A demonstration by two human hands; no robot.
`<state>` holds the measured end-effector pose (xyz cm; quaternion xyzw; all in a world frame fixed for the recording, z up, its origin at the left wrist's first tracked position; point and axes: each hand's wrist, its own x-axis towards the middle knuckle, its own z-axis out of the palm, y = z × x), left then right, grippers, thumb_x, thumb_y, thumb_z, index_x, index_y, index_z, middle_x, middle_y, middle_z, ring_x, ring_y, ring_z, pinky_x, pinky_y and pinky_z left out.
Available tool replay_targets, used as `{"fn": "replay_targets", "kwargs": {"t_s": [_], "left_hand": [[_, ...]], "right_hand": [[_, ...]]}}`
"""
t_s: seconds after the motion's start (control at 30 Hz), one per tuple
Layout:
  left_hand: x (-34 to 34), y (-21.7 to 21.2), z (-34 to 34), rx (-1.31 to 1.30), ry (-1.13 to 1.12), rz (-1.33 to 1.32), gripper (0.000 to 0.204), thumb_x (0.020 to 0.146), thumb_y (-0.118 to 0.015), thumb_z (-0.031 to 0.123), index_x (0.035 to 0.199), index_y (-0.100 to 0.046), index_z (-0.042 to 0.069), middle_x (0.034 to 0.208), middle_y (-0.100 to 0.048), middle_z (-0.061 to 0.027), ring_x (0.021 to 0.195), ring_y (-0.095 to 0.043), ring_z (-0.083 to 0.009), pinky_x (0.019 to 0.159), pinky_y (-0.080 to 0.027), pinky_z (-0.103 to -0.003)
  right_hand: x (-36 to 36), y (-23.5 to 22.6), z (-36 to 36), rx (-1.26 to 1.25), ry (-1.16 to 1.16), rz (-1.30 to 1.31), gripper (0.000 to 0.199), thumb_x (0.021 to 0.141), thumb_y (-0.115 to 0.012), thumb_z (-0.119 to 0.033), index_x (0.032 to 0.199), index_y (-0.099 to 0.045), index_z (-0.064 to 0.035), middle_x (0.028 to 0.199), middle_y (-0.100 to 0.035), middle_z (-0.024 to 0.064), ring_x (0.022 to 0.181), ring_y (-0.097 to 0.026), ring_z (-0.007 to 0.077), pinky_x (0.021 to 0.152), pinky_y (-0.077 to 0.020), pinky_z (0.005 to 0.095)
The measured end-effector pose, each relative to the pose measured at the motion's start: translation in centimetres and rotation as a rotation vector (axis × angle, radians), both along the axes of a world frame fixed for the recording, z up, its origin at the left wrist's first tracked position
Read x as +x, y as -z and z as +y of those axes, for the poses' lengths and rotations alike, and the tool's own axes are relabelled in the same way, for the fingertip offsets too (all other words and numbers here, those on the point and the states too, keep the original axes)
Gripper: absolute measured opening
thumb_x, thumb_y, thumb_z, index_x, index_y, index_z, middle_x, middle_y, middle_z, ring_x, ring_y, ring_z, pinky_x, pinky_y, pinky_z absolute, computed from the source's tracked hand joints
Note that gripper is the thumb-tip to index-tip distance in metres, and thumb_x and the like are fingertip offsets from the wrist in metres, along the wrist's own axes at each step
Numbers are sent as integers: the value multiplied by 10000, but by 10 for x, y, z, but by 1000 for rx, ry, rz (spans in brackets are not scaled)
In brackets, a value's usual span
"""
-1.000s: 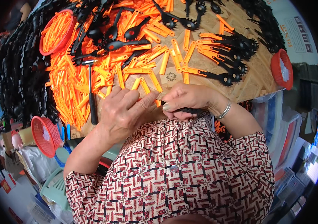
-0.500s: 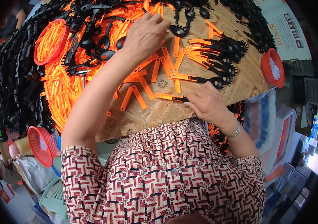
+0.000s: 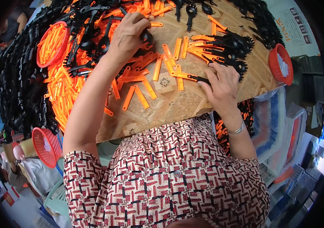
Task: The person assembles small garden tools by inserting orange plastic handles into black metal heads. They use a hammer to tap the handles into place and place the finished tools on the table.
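Observation:
My left hand point(image 3: 128, 36) is closed around a black toothed spoon head point(image 3: 146, 38) above the far-left part of the table; its stem is hidden by my fingers. On the right, my right hand point(image 3: 223, 81) lies over a black spoon with an orange handle point(image 3: 186, 76), its thumb and fingers about the black neck, the bowl hidden under the palm. Just beyond it, several finished-looking toothed spoons point(image 3: 236, 49) with orange handles lie fanned out in a stack. Loose orange handles point(image 3: 157, 68) are scattered over the table between my hands.
A big heap of orange handles point(image 3: 61, 97) and black spoons point(image 3: 105, 41) covers the left side. Red baskets stand at the left point(image 3: 51, 43), lower left point(image 3: 47, 147) and right edge point(image 3: 281, 64). Another black toothed spoon point(image 3: 191, 17) lies at the back.
My left hand has moved left with a black toothed spoon from the back of the table. My right hand has gone from the near edge up to the fanned stack.

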<state>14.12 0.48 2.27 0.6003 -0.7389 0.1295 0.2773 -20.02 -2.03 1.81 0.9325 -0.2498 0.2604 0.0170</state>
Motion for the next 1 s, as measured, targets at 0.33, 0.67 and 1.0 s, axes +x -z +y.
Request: {"fn": "replay_targets", "kwargs": {"t_s": [0.33, 0.67, 1.0], "left_hand": [[-119, -10, 126, -48, 193, 440, 359, 708, -854, 133, 1036, -726, 67, 1120, -682, -129, 1093, -674, -357, 905, -566, -454], [-114, 6, 157, -22, -89, 354, 364, 722, -806, 123, 1076, -798, 207, 1454, -597, -90, 1425, -451, -401, 1159, -418, -478], [-76, -1, 186, -12, -242, 327, 334, 855, -668, -30, 1137, -765, 120, 1204, -656, -99, 1135, -601, -324, 954, -506, -429]], "right_hand": [[49, 15, 46, 2445, -283, -796, 355, 1091, -546, -293, 1284, -622, -6, 1101, -718, 101, 925, -721, 180, 772, -617, 361], [82, 22, 38, 2367, -442, -596, 369, 1061, -586, -191, 1384, -589, -12, 1050, -712, 54, 852, -714, 112, 711, -616, 297], [65, 27, 36, 2035, -166, -915, 236, 1027, -633, -114, 1231, -655, 2, 838, -686, 73, 702, -698, 171, 665, -594, 288]]}}
